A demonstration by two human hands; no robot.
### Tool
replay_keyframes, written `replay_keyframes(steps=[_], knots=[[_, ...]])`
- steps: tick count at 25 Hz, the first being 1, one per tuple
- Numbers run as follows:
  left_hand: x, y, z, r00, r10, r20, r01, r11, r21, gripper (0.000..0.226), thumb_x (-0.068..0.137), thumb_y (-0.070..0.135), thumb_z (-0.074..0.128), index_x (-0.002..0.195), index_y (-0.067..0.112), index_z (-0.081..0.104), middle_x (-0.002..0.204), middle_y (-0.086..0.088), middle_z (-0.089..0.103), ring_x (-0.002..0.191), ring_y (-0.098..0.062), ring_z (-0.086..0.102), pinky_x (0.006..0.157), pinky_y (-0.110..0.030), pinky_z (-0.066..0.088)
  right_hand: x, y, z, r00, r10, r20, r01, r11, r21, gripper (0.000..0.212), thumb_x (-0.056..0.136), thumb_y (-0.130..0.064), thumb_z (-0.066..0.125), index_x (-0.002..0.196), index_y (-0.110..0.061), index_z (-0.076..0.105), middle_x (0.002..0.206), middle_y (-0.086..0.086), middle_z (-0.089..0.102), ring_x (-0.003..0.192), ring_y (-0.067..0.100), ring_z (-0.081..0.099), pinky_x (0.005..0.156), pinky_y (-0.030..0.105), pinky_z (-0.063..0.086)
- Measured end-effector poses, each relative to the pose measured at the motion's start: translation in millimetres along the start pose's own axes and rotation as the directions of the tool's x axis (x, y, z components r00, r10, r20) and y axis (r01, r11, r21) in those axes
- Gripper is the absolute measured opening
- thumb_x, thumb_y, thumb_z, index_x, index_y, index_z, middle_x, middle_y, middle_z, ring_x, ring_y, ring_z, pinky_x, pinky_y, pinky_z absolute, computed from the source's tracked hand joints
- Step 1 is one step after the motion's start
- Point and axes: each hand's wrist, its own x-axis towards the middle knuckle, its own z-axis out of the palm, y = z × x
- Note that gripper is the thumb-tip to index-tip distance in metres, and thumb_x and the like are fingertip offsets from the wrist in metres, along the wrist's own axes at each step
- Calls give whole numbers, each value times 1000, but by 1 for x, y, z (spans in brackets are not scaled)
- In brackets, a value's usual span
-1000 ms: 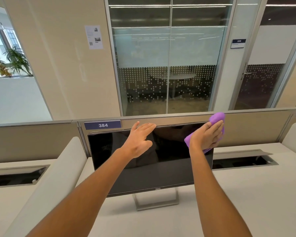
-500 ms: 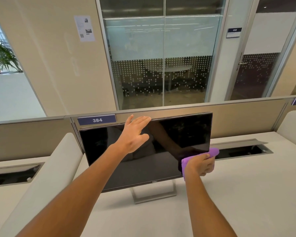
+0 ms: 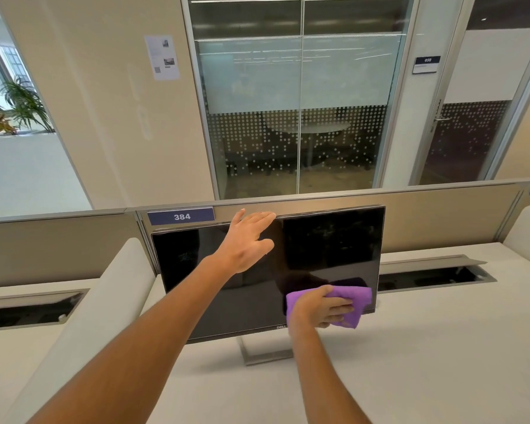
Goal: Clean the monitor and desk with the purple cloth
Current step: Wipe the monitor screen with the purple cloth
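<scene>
Two bare forearms, no sleeves in view up to the frame edge. Left hand point(image 3: 245, 246) and right hand point(image 3: 317, 309) ungloved; no rings, watch or bands behind the fingers point(image 3: 262, 217).

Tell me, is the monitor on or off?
Off, apparently: the monitor screen is uniformly black, showing only reflections and smudges; no power light is discernible.

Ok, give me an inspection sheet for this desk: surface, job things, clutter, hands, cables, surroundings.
Surface: pale desk, open cable trough behind.
Job things: Dell monitor upright on its stand; purple cloth pressed on the lower right of the screen.
Clutter: nothing seen.
Hands: left hand flat, steadying the monitor's top; right hand holding the cloth.
Cables: nothing seen.
Surroundings: partition with 384 label, glass-walled meeting room, plants.
</scene>
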Motion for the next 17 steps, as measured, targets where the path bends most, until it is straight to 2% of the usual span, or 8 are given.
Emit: replay_keyframes(steps=[2, 5, 6, 7, 11, 14, 16, 17], knots=[[0, 0, -1, 1000, -8, 10, 8, 1000, -12, 75, 71, 37, 35, 146, 23, 34, 154, 3, 29, 143, -11, 16, 118, -38, -9, -35, 7, 13, 972, -122, 200, 129, 991, -19, 64, 103, -38, 29, 153, -10, 2, 161, 11, 5, 147, 35, 10, 116, 50, 18], [-1, 1, -6, 999, -15, 36, 16, 1000, -24, 76, 71, 36, 35, 146, 24, 33, 155, 4, 28, 143, -11, 13, 117, -34, -9, -61, 14, 24, 938, -169, 303, 172, 985, 15, 71, 97, -52, 16, 153, -13, -1, 162, 9, 0, 148, 35, 6, 117, 48, 14], [-2, 3, -8, 999, -15, 46, 17, 999, -30, 76, 71, 35, 35, 146, 23, 33, 155, 4, 27, 143, -12, 12, 115, -33, -9, -56, 26, 23, 905, -219, 365, 238, 971, -8, 71, 96, -53, 13, 153, -13, 1, 162, 10, 2, 147, 36, 8, 117, 50, 17], [-3, 5, -10, 998, -17, 57, 19, 999, -37, 76, 72, 35, 35, 147, 23, 32, 155, 4, 27, 143, -12, 11, 115, -31, -9, -47, 38, 18, 888, -318, 331, 356, 933, -59, 70, 97, -52, 13, 153, -12, 5, 161, 12, 6, 147, 37, 11, 116, 53, 21], [-3, 6, -13, 997, -26, 76, 31, 997, -66, 76, 72, 34, 34, 147, 22, 33, 155, 3, 27, 143, -12, 12, 114, -31, -7, 14, 16, -4, 705, -677, 213, 709, 667, -228, 59, 101, -41, 22, 152, -11, 18, 158, 16, 20, 144, 40, 19, 112, 57, 29], [2, 0, -8, 996, -38, 83, 43, 997, -64, 72, 75, 38, 32, 146, 22, 35, 154, 4, 28, 143, -11, 17, 116, -32, -5, 18, -42, -6, 592, -785, 184, 794, 528, -301, 59, 102, -44, 21, 152, -13, 22, 159, 14, 19, 146, 38, 14, 116, 56, 20], [5, 1, -6, 995, -34, 91, 40, 997, -71, 68, 80, 41, 28, 144, 22, 38, 153, 5, 31, 141, -9, 21, 115, -33, 0, 2, -52, 0, 446, -864, 234, 871, 359, -334, 59, 102, -46, 24, 152, -14, 23, 159, 14, 18, 146, 39, 12, 118, 55, 12], [7, 1, -6, 996, -18, 86, 24, 997, -74, 65, 83, 43, 26, 142, 22, 43, 152, 5, 34, 139, -10, 26, 114, -34, 5, -6, -46, 4, 333, -895, 295, 914, 230, -335, 59, 101, -47, 27, 152, -16, 24, 158, 14, 20, 146, 39, 11, 118, 55, 9]])
